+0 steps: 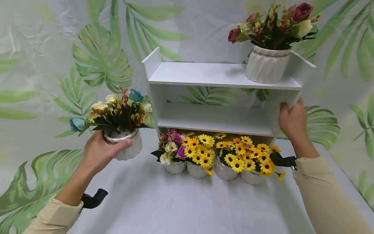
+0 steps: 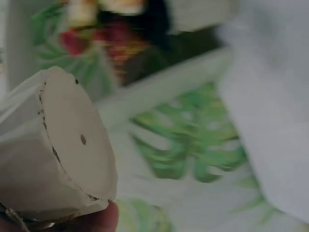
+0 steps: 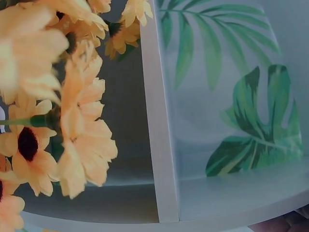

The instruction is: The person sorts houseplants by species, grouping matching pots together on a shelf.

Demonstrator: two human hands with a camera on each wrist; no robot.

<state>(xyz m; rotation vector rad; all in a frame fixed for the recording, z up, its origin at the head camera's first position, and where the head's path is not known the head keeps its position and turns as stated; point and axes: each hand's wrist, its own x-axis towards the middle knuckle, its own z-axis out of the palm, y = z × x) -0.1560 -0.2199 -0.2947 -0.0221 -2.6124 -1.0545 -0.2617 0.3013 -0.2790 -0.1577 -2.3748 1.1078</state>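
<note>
At lower left, the left hand grips a flower pot. At right, the right hand clasps the white shelf side, fingers curled round it.

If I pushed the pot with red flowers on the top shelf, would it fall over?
Probably, with a hard push. The pot carries a tall, wide bunch of flowers, so it looks top-heavy. It also stands near the shelf's right end, so it might slide off.
</note>
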